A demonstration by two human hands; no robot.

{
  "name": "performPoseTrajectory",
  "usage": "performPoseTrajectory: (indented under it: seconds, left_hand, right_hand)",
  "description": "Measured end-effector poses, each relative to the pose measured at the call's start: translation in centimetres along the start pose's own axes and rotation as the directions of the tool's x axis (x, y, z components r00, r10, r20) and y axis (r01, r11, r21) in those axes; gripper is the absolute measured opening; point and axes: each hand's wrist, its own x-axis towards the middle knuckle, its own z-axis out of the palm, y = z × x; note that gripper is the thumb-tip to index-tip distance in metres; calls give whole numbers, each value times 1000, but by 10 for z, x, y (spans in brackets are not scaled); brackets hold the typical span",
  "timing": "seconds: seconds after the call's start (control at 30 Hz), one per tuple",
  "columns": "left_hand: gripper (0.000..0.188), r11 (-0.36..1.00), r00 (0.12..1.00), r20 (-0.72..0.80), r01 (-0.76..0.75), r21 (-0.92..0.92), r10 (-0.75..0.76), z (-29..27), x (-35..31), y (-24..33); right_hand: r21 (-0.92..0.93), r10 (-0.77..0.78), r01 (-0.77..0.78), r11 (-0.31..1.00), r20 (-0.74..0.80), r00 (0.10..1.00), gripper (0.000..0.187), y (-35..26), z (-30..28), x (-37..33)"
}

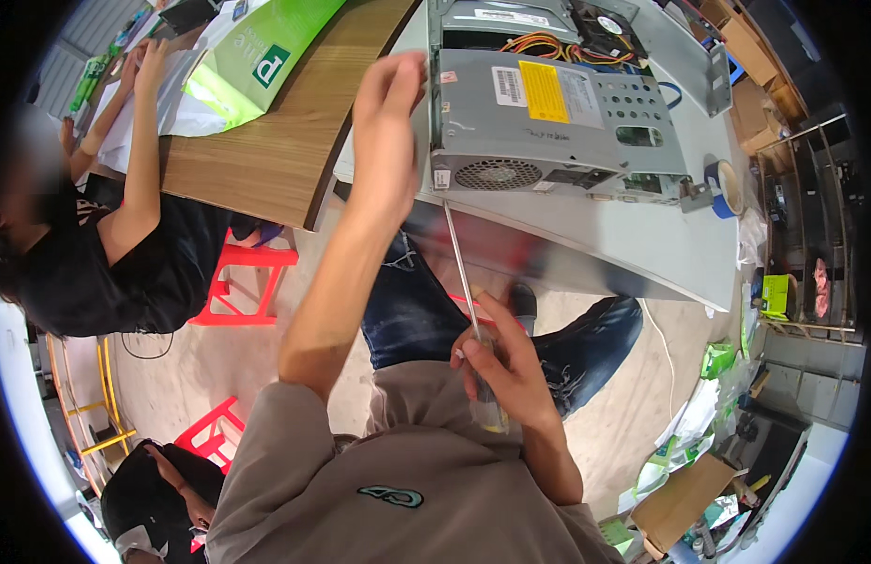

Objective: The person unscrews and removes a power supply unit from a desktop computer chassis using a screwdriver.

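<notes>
1. While the right hand (504, 362) has its fingers clamped round the clear yellowish handle of a long screwdriver (464, 282), the thin steel shaft runs up to the lower front corner of the computer case (539, 117).
2. Fingers of the left hand (387, 122) are curled together against the case's left edge.
3. Grey, unpainted metal, the opened case lies on a pale table (642, 244), showing a round fan grille, a yellow label and coloured wires.

One computer case (548, 113), one screwdriver (468, 301), two red stools (243, 282).
</notes>
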Motion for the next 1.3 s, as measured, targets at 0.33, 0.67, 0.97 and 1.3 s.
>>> performPoseTrajectory:
  seconds: [0.33,0.67,0.97,1.3]
  left_hand:
    - [31,970,968,139,187,159,-209,-37,-120,-32]
    - [28,938,918,202,346,13,-341,-33,-115,-34]
    - [24,947,928,192,317,43,-320,-33,-115,-34]
    - [24,958,943,167,279,72,-287,-34,-119,-35]
  right_hand:
    - [167,26,-29,986,21,999,60,1,-2,8]
    - [182,20,-26,983,37,999,60,5,-9,10]
    - [215,17,-26,976,44,999,59,6,-8,11]
    - [242,16,-29,970,56,998,60,6,-5,12]
